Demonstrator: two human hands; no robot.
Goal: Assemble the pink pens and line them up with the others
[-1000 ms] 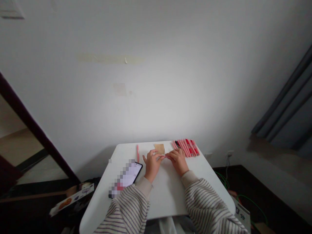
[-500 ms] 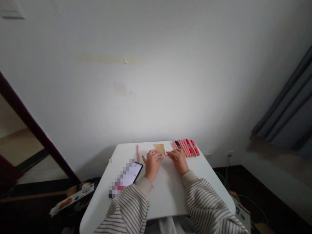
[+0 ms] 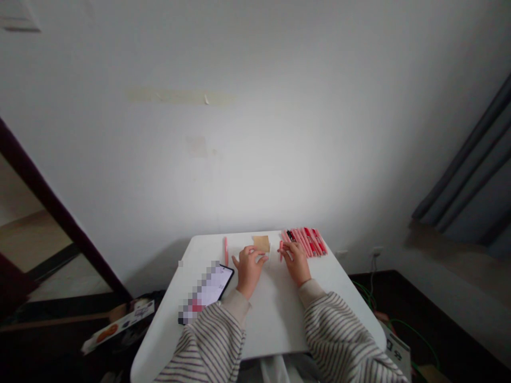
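A small square of tan paper (image 3: pixel 261 243) lies near the far edge of the table. My left hand (image 3: pixel 249 268) rests at its lower left, palm down. Its fingers are bent and spread, with the fingertips touching or close to the paper's near edge, and I see nothing gripped in them. To the right of the paper, my right hand (image 3: pixel 295 263) pinches a short pink pen part (image 3: pixel 281 249) between thumb and fingers, roughly upright. Just beyond that hand lies a row of several pink and red pens (image 3: pixel 309 242), one with a black part. A single pink pen (image 3: pixel 225 251) lies left of my left hand.
A phone (image 3: pixel 213 284) with its screen lit and partly pixelated lies on the white table (image 3: pixel 275 324), beside my left sleeve. A wall (image 3: pixel 255 159) rises behind the table. Green cables (image 3: pixel 361 292) and boxes are on the floor at the right.
My right hand has drawn slightly right, away from my left hand. The pink part in it has turned from lying sideways to roughly upright. My left hand has hardly moved.
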